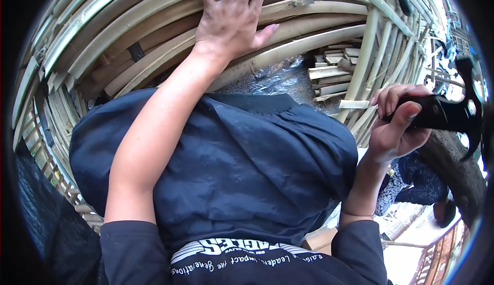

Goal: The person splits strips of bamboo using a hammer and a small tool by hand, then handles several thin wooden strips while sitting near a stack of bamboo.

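Note:
Palm down and fingers spread, my left hand (229, 25) lies flat on curved, split bamboo strips (298, 25) at the top of the view. Its fingertips run to the upper edge of the picture. At the right, raised off the bamboo, my right hand (399, 123) is closed round the grip of a black hammer-like tool (453, 114). The tool's head has holes, a blunt upper end and a curved, pointed lower end. Dark cloth (247, 151) covers my lap between my arms.
Upright bamboo poles (381, 53) cross the strips at the upper right. Short split pieces (332, 74) are stacked beside shiny dark plastic sheeting (267, 79). A thick trunk or log (453, 166) and another person's patterned clothing (406, 182) are at the right, close to the tool.

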`<state>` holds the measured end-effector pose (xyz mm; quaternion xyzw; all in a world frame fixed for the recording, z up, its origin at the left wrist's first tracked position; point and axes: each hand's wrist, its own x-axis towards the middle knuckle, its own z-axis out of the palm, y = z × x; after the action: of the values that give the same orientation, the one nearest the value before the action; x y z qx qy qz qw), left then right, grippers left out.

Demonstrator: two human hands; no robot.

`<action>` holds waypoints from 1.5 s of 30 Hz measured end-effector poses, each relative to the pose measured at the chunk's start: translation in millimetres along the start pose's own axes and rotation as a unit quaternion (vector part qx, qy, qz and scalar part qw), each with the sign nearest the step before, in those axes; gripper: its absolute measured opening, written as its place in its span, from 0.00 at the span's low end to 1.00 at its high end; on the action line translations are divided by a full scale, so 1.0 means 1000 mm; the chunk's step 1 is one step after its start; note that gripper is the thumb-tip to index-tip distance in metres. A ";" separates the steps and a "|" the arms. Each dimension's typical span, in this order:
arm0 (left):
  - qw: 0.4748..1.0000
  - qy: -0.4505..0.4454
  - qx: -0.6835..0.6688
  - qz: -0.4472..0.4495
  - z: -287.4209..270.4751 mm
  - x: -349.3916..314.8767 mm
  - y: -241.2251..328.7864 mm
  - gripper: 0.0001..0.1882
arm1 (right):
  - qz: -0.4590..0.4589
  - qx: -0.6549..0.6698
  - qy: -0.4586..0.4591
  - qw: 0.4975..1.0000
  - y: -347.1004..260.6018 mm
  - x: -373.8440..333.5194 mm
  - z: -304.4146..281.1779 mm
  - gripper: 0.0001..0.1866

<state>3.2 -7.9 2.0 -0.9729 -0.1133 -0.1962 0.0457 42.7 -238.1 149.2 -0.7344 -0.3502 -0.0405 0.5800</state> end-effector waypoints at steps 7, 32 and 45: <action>0.994 0.088 -0.061 -0.001 -0.004 -0.005 0.002 0.39 | 0.297 0.323 0.042 0.898 -0.054 -0.034 0.006 0.12; 0.885 -0.042 -0.461 0.050 -0.298 0.002 -0.030 0.10 | 0.471 0.474 0.065 0.741 0.018 -0.054 -0.025 0.15; 0.792 -0.214 -0.567 -0.079 -0.302 -0.111 -0.013 0.10 | 0.466 0.532 0.074 0.703 0.032 -0.056 -0.033 0.13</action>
<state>-211.6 -58.0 236.2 -0.8292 -0.0655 -0.0145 -0.5549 29.7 -295.6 107.8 -0.3679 0.1171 0.3738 0.8433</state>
